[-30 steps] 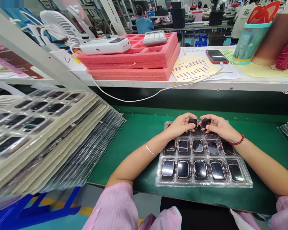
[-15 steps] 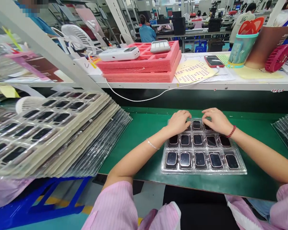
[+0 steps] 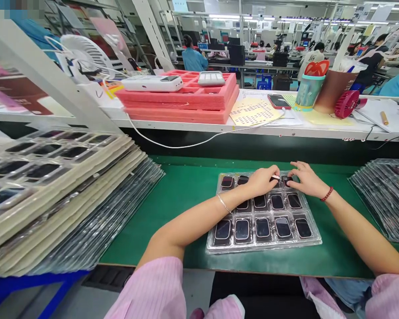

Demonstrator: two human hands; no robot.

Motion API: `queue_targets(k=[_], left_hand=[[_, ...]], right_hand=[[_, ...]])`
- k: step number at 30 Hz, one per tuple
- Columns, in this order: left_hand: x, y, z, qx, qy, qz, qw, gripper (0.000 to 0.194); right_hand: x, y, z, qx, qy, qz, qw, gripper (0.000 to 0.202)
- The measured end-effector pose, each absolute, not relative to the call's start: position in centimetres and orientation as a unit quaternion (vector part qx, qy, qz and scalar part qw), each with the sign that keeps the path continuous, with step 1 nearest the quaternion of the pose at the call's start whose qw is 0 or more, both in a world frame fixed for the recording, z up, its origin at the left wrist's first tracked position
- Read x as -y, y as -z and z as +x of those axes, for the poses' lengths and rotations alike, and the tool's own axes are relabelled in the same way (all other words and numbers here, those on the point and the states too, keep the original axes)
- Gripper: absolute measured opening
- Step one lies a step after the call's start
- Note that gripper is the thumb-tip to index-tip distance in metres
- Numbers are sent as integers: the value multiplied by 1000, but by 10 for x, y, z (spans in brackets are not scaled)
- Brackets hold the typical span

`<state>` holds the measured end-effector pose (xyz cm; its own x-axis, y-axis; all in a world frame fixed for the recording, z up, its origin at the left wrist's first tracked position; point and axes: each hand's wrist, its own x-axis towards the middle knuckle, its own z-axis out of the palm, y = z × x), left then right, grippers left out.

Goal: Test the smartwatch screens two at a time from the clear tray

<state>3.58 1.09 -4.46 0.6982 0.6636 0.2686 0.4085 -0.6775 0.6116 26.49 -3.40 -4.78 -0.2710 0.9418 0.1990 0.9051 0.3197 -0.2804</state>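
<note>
Left hand (image 3: 263,180) farther right, forearm (image 3: 186,228) across tray (image 3: 264,246)

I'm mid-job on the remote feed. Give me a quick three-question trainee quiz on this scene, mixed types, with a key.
1. Multiple choice: what is the left hand pinching, seen nearly edge-on?
a) scissors
b) a small screen
c) a white cable

2. True or false: on the shelf, the smartphone lies between the pink foam stack and the teal cup.

3. Count: how many black screens sit in the row of the clear plastic tray nearest the person?

Key: 1. b; 2. true; 3. five.
</note>
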Motion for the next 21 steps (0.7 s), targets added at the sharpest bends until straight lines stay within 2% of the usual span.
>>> queue_targets(k=[5, 12, 15, 18, 21], left_hand=[[-22, 52, 34, -353, -311, 785, 402, 12], [-28, 44, 25, -389, -329, 608, 610, 19], [-32, 34, 19, -392, -327, 541, 668, 25], [-39, 29, 12, -375, -315, 478, 729, 36], [-42, 28, 7, -338, -308, 458, 762, 47]], right_hand=[[32, 54, 257, 732, -238, -562, 304, 16], [38, 57, 241, 639, -302, -550, 446, 24], [32, 49, 229, 576, -385, -505, 515, 26], [22, 45, 219, 511, -536, -462, 488, 29], [17, 46, 217, 461, -618, -442, 458, 35]])
